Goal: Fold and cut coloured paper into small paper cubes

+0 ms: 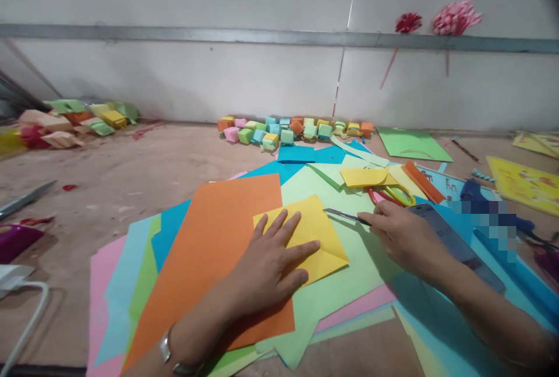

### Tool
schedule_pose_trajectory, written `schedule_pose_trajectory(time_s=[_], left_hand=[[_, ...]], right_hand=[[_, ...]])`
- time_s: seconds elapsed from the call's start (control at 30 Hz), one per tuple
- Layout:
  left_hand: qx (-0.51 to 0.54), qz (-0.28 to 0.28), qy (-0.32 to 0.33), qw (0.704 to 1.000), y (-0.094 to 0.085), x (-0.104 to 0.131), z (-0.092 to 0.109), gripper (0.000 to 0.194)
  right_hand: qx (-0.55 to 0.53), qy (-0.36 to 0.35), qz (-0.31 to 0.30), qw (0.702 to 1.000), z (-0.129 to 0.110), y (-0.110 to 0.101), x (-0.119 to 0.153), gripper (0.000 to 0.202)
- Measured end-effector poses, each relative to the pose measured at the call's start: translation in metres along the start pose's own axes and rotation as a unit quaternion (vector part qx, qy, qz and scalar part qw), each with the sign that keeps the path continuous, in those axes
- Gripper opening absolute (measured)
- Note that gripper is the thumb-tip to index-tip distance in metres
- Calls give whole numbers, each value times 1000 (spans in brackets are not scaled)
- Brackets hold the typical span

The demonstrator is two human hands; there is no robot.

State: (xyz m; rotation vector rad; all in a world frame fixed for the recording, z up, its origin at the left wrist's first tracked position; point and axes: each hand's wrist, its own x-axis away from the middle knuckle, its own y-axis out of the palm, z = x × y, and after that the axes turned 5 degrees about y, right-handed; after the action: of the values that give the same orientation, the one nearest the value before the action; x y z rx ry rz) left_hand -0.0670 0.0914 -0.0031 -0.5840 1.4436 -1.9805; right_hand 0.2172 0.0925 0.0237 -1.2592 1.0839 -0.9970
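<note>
My left hand [282,254] lies flat with fingers spread on a square of yellow paper [329,243], pressing it down. Faint creases cross this yellow sheet, which overlaps an orange sheet [209,249] and a pale green sheet [362,272]. In my right hand [406,237] is a slim craft knife [347,215], its pointed blade reaching left to the yellow paper's right edge. The fingers are wrapped around the handle and hide most of it. Just behind that hand are scissors [404,195] with yellow and red handles, and a phone [454,243] lies at its right.
Small folded paper boxes [286,132] are lined up along the wall, with more paper shapes [94,117] at the far left. A glue gun [489,208] is on the right. At left are a blade [28,199] and a white charger with cable [41,313].
</note>
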Motion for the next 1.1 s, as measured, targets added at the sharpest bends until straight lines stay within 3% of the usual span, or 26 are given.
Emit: schedule_pose_trajectory(time_s=[0.1,0.27,0.93,1.1], left_hand=[[1,4,4,1000,0,0,0,51],[1,-9,-4,1000,-3,0,2,50],[-3,3,3,1000,-3,0,1,48],[-4,-4,0,1000,-4,-1,2,49]], right_hand=[[37,29,-60,997,-3,-7,-1,43],[55,33,-85,994,-3,-9,-2,45],[23,18,-26,999,8,-2,0,42],[38,28,-53,997,5,-3,1,43]])
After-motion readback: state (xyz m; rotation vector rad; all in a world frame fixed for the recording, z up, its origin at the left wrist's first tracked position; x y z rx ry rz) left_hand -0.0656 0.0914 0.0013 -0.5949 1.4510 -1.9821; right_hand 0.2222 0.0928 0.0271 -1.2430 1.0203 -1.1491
